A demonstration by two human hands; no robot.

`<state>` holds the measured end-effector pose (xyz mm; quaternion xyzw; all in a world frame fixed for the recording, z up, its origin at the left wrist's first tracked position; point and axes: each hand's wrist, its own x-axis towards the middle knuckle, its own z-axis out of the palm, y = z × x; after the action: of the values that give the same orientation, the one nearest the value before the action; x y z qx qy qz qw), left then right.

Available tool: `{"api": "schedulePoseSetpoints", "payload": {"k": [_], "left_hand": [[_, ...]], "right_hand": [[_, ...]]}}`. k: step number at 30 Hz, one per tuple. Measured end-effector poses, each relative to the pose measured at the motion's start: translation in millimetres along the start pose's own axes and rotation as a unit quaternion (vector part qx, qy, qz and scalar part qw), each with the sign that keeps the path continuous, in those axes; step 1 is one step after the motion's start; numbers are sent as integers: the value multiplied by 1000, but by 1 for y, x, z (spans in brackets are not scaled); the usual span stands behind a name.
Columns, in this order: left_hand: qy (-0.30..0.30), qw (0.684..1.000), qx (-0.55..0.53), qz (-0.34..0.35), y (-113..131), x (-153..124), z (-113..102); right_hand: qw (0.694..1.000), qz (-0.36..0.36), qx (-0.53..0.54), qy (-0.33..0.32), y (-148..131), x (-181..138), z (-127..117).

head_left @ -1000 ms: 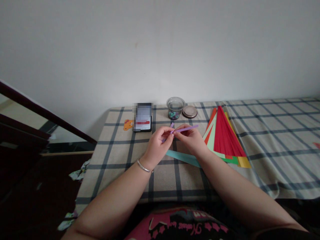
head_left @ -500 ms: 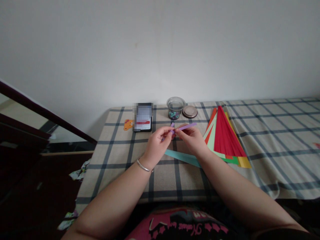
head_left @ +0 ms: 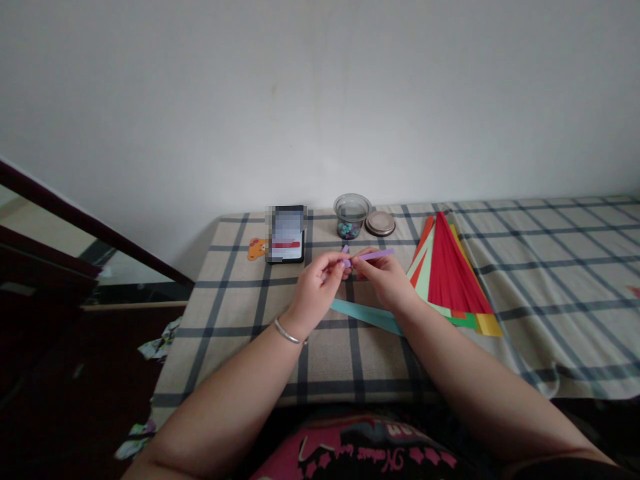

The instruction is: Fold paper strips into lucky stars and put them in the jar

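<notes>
A narrow purple paper strip (head_left: 377,254) is held between my two hands above the checked cloth. My left hand (head_left: 319,280) pinches its folded part between thumb and fingers, and a short end sticks up there. The fingers of my right hand (head_left: 381,275) are closed on the strip just beside the fold, with its long free end pointing right. Part of the fold is hidden by my fingertips. Below my hands lies a light blue paper strip (head_left: 367,316), partly covered by my right forearm.
Fanned paper strips (head_left: 457,280) in red, orange, green and yellow lie at the right. Toward the wall stand a clear tub (head_left: 352,215) with small star-like pieces and its round lid (head_left: 381,223). A phone (head_left: 287,235) leans by an orange bear figure (head_left: 257,249).
My right fingers have shifted slightly along the purple strip, and a little more of its folded part shows between my hands. Everything else stays in place.
</notes>
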<state>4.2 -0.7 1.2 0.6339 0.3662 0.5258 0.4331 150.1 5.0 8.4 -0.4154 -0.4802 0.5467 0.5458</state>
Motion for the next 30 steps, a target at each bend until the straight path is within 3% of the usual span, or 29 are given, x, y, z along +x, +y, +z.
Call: {"api": "schedulePoseSetpoints", "payload": {"k": [10, 17, 23, 30], "left_hand": [[-4, 987, -138, -86, 1, 2, 0], [-24, 972, -198, -125, -2, 2, 2], [-32, 979, -170, -105, 2, 1, 1], [-49, 998, -20, -38, 8, 0, -1]], "right_hand": [[990, 87, 91, -61, 1, -1, -3], [986, 77, 120, -82, 4, -2, -4], [990, 59, 109, -73, 5, -3, -2], [997, 22, 66, -45, 4, -2, 2]]}}
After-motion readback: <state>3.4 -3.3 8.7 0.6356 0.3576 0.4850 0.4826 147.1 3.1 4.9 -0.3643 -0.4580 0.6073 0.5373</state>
